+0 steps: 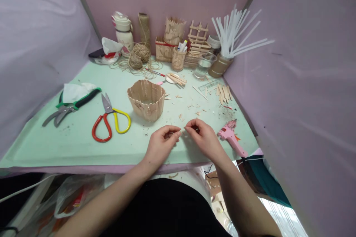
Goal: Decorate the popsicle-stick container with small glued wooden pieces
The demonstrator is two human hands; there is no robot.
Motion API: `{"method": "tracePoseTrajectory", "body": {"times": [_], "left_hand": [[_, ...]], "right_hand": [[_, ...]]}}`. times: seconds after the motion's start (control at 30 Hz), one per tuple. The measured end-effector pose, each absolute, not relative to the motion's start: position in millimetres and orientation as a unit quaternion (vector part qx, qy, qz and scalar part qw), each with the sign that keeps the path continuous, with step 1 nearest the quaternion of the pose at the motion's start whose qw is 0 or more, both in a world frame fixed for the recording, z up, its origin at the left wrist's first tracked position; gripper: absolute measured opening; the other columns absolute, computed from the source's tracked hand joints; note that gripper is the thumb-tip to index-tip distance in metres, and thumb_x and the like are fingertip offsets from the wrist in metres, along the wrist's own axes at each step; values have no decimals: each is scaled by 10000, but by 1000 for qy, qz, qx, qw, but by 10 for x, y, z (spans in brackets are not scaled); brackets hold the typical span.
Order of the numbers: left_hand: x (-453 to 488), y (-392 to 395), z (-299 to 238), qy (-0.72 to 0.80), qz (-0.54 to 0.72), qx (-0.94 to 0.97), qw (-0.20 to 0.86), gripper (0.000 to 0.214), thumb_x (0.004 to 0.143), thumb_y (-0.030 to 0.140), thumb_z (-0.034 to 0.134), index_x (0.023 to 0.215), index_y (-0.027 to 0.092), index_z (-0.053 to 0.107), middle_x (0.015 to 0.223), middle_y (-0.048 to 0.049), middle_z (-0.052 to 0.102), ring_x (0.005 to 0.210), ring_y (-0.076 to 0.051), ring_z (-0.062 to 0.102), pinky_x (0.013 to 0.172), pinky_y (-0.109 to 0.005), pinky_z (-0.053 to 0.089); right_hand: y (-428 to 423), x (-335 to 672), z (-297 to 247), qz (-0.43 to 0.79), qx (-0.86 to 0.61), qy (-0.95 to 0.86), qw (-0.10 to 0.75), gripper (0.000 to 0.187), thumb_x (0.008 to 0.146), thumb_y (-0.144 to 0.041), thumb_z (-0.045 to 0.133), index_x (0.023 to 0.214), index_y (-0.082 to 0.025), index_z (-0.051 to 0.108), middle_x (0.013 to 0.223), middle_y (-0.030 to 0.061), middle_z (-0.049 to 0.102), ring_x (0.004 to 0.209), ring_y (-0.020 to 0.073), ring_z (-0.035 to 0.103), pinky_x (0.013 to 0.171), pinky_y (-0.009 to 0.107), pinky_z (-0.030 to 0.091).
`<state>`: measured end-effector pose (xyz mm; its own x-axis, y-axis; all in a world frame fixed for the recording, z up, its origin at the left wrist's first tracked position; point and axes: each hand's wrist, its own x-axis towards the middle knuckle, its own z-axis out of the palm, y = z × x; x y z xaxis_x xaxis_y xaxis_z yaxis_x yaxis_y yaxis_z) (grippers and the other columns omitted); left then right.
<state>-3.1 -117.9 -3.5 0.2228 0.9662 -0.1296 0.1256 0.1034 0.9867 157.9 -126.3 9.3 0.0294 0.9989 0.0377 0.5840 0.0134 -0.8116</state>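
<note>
My left hand [162, 141] and my right hand [201, 137] rest near the front edge of the pale green table [83, 148], fingertips pinched and almost meeting. Whatever sits between the fingertips is too small to name. Just beyond the hands stands a round basket of wooden craft sticks [146, 99]. Small wood scraps [191, 108] lie scattered between the basket and my right hand. A pink glue gun [231, 137] lies to the right of my right hand.
Red-and-yellow scissors [109, 120] and green-handled pliers [69, 104] lie at the left. Loose craft sticks [224, 93], a twine ball [140, 56], a glass [205, 65], stick-built holders [178, 44] and a jar of white straws [226, 50] line the back. Purple cloth walls enclose the table.
</note>
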Motion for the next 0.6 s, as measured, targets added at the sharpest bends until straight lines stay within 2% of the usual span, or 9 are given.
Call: {"method": "tracePoseTrajectory", "body": {"times": [0.1, 0.2, 0.33, 0.43, 0.6], "left_hand": [[-26, -1175, -35, 486, 396, 500, 597, 229, 746, 352, 666, 845, 147, 683, 717, -37, 693, 647, -149, 628, 612, -260, 501], [-40, -1168, -37, 494, 396, 479, 608, 234, 728, 365, 682, 805, 143, 683, 676, -36, 689, 618, -142, 622, 618, -264, 510], [-64, -1146, -40, 504, 387, 459, 621, 250, 718, 381, 687, 778, 137, 684, 688, -49, 689, 616, -134, 615, 609, -256, 506], [-76, -1131, -42, 509, 389, 453, 620, 255, 707, 379, 696, 768, 132, 677, 721, -53, 686, 627, -132, 616, 589, -243, 497], [-88, -1128, -46, 511, 388, 455, 617, 230, 717, 358, 692, 768, 136, 666, 686, -31, 669, 611, -118, 603, 585, -231, 491]], "right_hand": [[-1327, 1474, 131, 384, -618, -583, 361, 88, 835, -267, 545, 793, -207, 595, 761, 2, 641, 683, 149, 572, 637, 261, 435], [-1335, 1455, 118, 405, -611, -574, 365, 131, 847, -292, 535, 796, -203, 616, 767, 6, 653, 708, 155, 583, 652, 264, 441], [-1299, 1549, 90, 301, -641, -614, 348, 146, 879, -283, 511, 828, -217, 630, 822, 23, 661, 769, 175, 592, 729, 296, 439], [-1274, 1604, 63, 218, -662, -657, 289, 104, 860, -195, 528, 820, -210, 623, 861, 45, 642, 830, 194, 588, 782, 319, 426], [-1272, 1548, 5, 206, -661, -686, 224, 103, 860, -161, 534, 826, -203, 622, 890, 58, 622, 866, 204, 574, 790, 330, 424]]}}
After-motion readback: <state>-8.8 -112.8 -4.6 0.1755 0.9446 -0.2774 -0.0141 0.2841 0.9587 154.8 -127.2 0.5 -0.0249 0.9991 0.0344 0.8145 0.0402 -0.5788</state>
